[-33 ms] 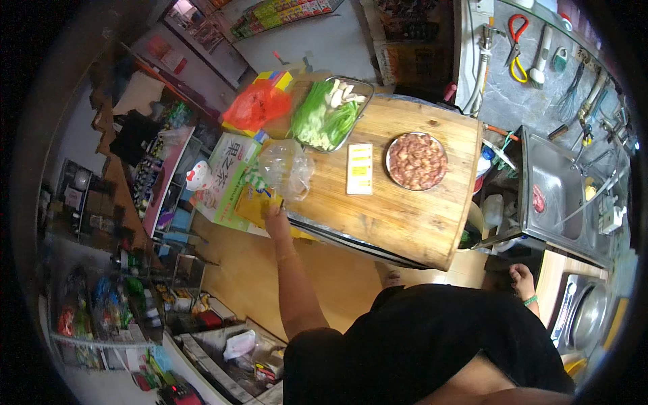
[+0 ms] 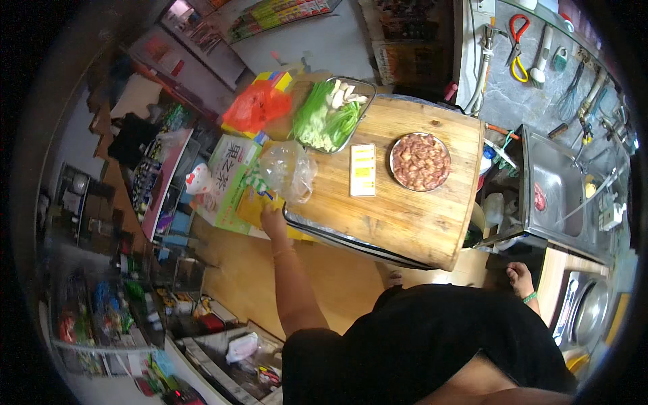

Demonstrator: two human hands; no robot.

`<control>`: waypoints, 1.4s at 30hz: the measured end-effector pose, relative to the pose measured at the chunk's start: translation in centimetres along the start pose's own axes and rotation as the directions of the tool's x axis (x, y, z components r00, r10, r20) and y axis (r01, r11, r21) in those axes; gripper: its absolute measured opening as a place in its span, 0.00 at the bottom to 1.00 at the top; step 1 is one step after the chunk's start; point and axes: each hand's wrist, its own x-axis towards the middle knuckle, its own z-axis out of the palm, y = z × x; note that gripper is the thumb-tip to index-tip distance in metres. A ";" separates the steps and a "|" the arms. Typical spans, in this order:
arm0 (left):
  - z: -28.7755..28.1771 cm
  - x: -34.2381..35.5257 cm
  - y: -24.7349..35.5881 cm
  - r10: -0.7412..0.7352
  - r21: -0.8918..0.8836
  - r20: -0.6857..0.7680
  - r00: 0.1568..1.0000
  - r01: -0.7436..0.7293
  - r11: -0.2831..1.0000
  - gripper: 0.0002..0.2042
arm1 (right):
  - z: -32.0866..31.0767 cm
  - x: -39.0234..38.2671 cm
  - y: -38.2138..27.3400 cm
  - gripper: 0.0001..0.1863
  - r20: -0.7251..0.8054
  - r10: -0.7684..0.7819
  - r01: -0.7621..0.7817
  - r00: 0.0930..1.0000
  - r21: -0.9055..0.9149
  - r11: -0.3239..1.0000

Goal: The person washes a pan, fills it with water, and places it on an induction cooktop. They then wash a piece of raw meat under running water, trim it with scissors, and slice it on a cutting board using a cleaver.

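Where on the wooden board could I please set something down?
The wooden board is bare along its near half, below the yellow card and meat bowl. The far-left corner is crowded: vegetable tray, clear bag, left hand.

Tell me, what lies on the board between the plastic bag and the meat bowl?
In the head view, one yellow-and-white card lies flat on the wooden board, between the clear plastic bag and the meat bowl, touching neither.

Person seen from above: black short-sleeved top, both forearms bare.
Left hand [image 2: 272, 219] has a thin bangle just behind it at the wrist; right hand [image 2: 518, 275] has a green band just behind it at the wrist. Black fabric fills the lower frame.
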 end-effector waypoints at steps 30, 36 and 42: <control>-10.1 3.1 3.7 -0.011 -0.664 -0.262 0.965 -0.172 0.728 0.13 | 3.9 -10.5 -1.0 0.15 -0.141 0.073 -0.093 0.987 -0.145 0.985; -8.7 -11.8 25.1 0.704 -0.590 0.447 0.552 -0.410 0.696 0.15 | 7.2 -7.4 -9.8 0.24 0.044 -0.197 0.163 0.980 0.402 0.901; 5.0 -31.8 40.0 0.618 -0.788 0.515 -0.593 -0.045 0.614 0.28 | 8.4 -7.2 -12.9 0.24 -0.424 -0.305 0.520 0.853 0.643 0.561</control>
